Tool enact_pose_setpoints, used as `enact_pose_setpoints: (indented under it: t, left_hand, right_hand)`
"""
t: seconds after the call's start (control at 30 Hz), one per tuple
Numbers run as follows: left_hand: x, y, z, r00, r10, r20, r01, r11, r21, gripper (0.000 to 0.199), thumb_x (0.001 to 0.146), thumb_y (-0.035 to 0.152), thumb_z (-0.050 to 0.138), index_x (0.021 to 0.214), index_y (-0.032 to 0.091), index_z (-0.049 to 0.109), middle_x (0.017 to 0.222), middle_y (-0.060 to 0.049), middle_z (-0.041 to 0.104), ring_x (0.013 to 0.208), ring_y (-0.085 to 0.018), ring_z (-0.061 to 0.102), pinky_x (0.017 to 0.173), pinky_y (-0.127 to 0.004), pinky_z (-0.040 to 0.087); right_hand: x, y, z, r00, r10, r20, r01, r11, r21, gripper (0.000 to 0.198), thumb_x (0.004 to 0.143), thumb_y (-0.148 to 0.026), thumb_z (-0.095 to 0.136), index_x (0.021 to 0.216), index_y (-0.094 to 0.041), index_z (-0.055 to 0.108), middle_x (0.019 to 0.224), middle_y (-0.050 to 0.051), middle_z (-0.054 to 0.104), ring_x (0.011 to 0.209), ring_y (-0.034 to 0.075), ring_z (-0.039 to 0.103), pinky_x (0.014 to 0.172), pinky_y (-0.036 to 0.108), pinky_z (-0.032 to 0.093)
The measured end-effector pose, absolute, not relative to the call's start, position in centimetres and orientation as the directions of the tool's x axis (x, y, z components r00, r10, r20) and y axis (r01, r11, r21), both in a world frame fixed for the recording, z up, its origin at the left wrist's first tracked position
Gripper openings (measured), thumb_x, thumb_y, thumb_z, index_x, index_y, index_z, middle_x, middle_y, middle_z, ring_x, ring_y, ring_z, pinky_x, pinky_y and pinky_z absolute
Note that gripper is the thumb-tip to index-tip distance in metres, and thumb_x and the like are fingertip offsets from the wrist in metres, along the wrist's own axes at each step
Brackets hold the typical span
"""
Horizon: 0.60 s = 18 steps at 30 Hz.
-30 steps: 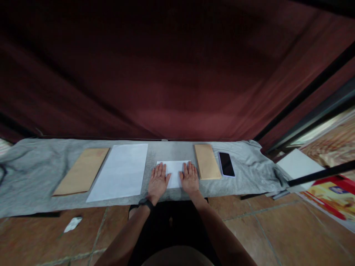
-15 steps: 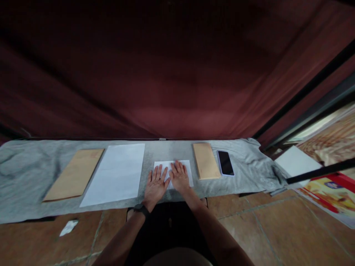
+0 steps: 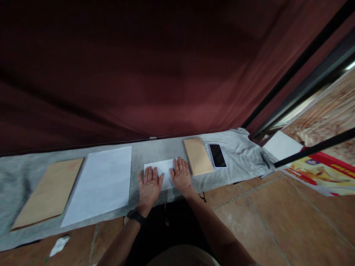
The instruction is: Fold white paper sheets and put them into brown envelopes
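A small white sheet of paper (image 3: 163, 167), perhaps folded, lies on the grey cloth in front of me. My left hand (image 3: 150, 187) rests flat on its left part with the fingers stretched out. On the right part lies my right hand (image 3: 181, 176), flat too, fingers slightly spread. Between the hands a strip of white paper shows; the rest is under the palms. Just right of my right hand is a narrow brown envelope or stack of envelopes (image 3: 198, 156). Left of my left hand, a larger white sheet (image 3: 101, 184) lies flat.
Farther left sits a large brown envelope (image 3: 50, 192). A phone (image 3: 217, 156) with a dark screen lies on the right of the grey cloth (image 3: 244, 159). A dark red curtain (image 3: 166, 92) hangs behind. A crumpled white scrap (image 3: 59, 245) and a red-yellow printed box (image 3: 324, 170) are below the table.
My hands have moved apart along the small white paper, the left one toward its left edge and the right one toward its right edge. The view has turned slightly.
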State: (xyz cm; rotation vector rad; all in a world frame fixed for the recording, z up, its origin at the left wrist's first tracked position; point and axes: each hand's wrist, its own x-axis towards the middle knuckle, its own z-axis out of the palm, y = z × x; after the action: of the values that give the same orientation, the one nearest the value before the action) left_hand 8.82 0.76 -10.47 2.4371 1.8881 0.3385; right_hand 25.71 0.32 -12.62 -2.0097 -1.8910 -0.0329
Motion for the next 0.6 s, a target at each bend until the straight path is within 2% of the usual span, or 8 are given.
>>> enact_pose_setpoints:
  t: [0.2, 0.43, 0.6]
  left_hand:
    - [11.0, 2.6, -11.5, 0.345, 0.920, 0.184, 0.912, -0.375, 0.166, 0.060, 0.103, 0.042, 0.036, 0.154, 0.011, 0.043, 0.163, -0.017, 0.036, 0.155, -0.032, 0.026, 0.125, -0.058, 0.016]
    - [9.7, 1.9, -11.9, 0.326, 0.917, 0.230, 0.914, -0.368, 0.172, 0.063, 0.104, 0.044, 0.034, 0.155, 0.008, 0.041, 0.163, -0.020, 0.036, 0.154, -0.032, 0.027, 0.125, -0.054, 0.021]
    - [7.8, 0.8, -11.7, 0.288, 0.922, 0.259, 0.917, -0.343, 0.202, 0.066, 0.104, 0.047, 0.032, 0.156, 0.006, 0.037, 0.162, -0.023, 0.036, 0.154, -0.032, 0.029, 0.124, -0.056, 0.025]
  right_hand:
    - [25.7, 0.4, -12.6, 0.110, 0.955, 0.276, 0.961, -0.031, -0.275, 0.059, 0.105, -0.042, 0.045, 0.155, -0.010, 0.042, 0.161, 0.020, 0.038, 0.148, 0.033, 0.039, 0.121, 0.050, 0.032]
    - [25.7, 0.2, -12.5, 0.103, 0.953, 0.284, 0.955, -0.015, -0.296, 0.060, 0.105, -0.041, 0.044, 0.155, -0.008, 0.040, 0.161, 0.021, 0.037, 0.148, 0.034, 0.039, 0.122, 0.052, 0.031]
    - [25.7, 0.1, -12.3, 0.111, 0.955, 0.276, 0.949, -0.019, -0.316, 0.060, 0.105, -0.040, 0.044, 0.156, -0.008, 0.039, 0.162, 0.021, 0.036, 0.149, 0.034, 0.038, 0.122, 0.051, 0.030]
